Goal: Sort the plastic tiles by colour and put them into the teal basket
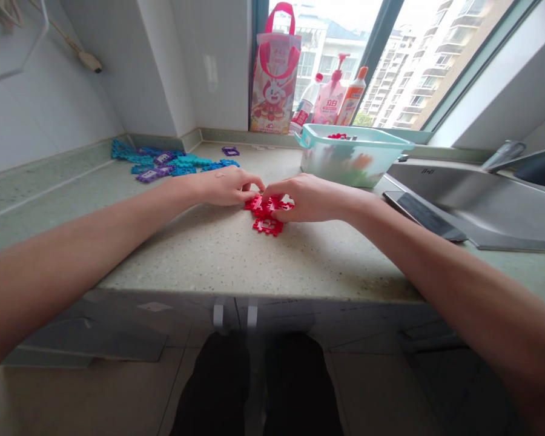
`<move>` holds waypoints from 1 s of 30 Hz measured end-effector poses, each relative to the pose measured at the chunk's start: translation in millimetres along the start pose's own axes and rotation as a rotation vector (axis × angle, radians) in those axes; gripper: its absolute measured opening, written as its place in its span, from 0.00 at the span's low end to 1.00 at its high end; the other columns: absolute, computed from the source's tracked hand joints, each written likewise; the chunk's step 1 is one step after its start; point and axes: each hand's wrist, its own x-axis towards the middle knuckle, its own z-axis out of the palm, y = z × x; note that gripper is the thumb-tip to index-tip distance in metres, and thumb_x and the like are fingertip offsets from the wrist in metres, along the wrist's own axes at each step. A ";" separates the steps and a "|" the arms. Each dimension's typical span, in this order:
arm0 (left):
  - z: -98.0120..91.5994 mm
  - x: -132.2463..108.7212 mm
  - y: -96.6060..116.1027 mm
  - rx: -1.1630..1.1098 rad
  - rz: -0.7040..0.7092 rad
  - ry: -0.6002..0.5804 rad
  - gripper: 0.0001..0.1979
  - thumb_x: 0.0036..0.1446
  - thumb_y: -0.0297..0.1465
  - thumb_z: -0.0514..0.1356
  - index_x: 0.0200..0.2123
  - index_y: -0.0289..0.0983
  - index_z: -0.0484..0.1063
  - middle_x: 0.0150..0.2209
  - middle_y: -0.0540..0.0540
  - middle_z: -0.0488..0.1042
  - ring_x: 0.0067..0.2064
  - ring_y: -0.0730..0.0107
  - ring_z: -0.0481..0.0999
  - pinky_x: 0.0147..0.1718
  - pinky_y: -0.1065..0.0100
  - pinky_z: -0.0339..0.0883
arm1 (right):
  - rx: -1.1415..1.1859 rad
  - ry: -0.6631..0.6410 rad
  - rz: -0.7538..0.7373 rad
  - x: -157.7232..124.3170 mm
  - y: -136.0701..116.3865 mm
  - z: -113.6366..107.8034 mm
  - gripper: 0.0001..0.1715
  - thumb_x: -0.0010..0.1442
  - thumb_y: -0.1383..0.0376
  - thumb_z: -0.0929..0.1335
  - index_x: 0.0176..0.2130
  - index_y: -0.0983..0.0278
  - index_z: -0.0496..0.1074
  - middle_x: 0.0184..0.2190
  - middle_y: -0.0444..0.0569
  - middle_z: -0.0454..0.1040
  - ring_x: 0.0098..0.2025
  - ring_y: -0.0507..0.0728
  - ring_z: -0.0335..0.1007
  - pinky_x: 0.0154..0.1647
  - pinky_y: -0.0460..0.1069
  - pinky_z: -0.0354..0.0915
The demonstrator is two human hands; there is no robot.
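Observation:
A small cluster of red plastic interlocking building tiles (267, 226) lies on the countertop in front of me, with notched edges and square openings. My right hand (306, 197) reaches in from the right, its fingers bent and closed over the upper right part of the cluster. From the left, my left hand (227, 185) pinches at the cluster's left edge with thumb and fingers. Part of the red tiles is hidden beneath the fingers. Farther left lies a pile of blue, turquoise and purple tiles (188, 162). One purple tile (230, 151) sits apart behind my left hand.
A translucent turquoise tub (345, 160) of mixed pieces stands behind my right hand. Beside the steel sink (454, 206) lies a dark phone (424, 215). On the windowsill side are a pink bag (276, 85), a clear bottle (305, 106), a pink pump bottle (329, 100) and an orange bottle (352, 97).

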 end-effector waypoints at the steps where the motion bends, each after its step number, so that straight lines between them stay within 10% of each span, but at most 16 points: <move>1: 0.6 0.3 -1.8 -0.012 -0.002 0.006 0.23 0.70 0.39 0.59 0.63 0.44 0.81 0.36 0.46 0.82 0.34 0.65 0.79 0.36 0.67 0.63 | 0.002 0.007 0.004 0.3 0.8 0.0 0.11 0.64 0.66 0.73 0.46 0.62 0.83 0.34 0.46 0.80 0.32 0.54 0.66 0.38 0.51 0.56; 18: 6.7 3.9 -11.4 -0.123 0.045 0.101 0.20 0.67 0.42 0.56 0.47 0.38 0.83 0.33 0.49 0.79 0.35 0.66 0.76 0.35 0.69 0.62 | 0.041 0.232 -0.132 4.9 21.5 -2.3 0.18 0.62 0.63 0.74 0.51 0.62 0.84 0.44 0.50 0.84 0.41 0.56 0.75 0.45 0.51 0.61; 30: 12.7 8.5 -11.6 -0.417 0.107 0.106 0.23 0.61 0.40 0.58 0.53 0.37 0.84 0.45 0.47 0.85 0.48 0.58 0.81 0.48 0.67 0.71 | 0.080 0.296 -0.193 6.7 20.8 6.0 0.18 0.60 0.64 0.74 0.51 0.60 0.84 0.44 0.49 0.85 0.41 0.57 0.76 0.45 0.50 0.64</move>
